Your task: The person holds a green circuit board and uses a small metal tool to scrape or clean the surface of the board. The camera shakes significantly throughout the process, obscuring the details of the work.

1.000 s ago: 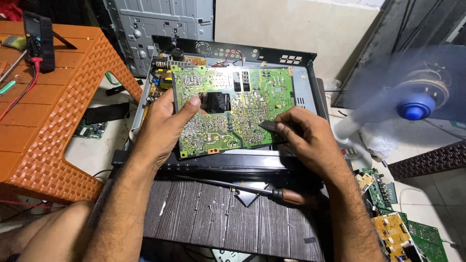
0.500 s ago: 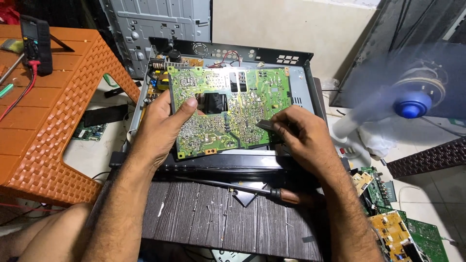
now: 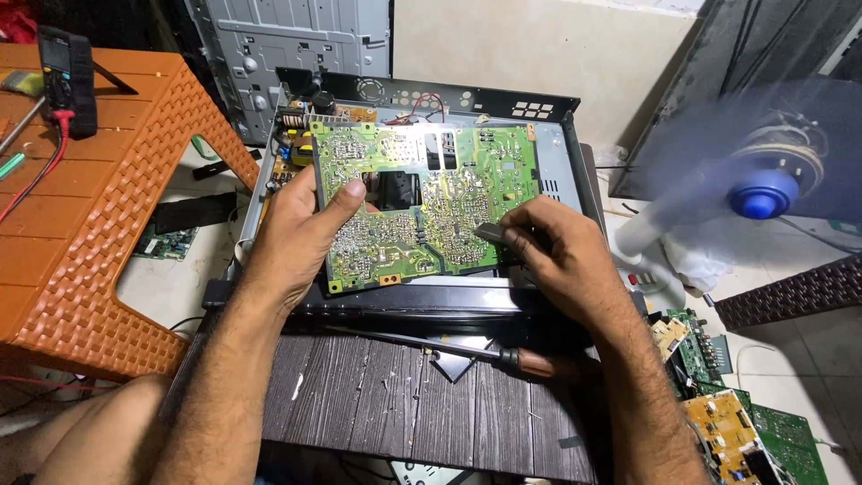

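Left hand (image 3: 296, 238) fingers clamp circuit board (image 3: 422, 202) left edge; right hand (image 3: 561, 256) fingers pinch small tool (image 3: 492, 233) on board's lower right. Keep board steady, tool strokes light.

left hand (image 3: 296, 238) grips green circuit board (image 3: 422, 202) | right hand (image 3: 561, 256) presses dark tool (image 3: 494, 233) on board

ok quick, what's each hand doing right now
Left hand: closed on the left edge of the green circuit board, thumb on top.
Right hand: fingers pinched on a small dark tool pressed to the board.
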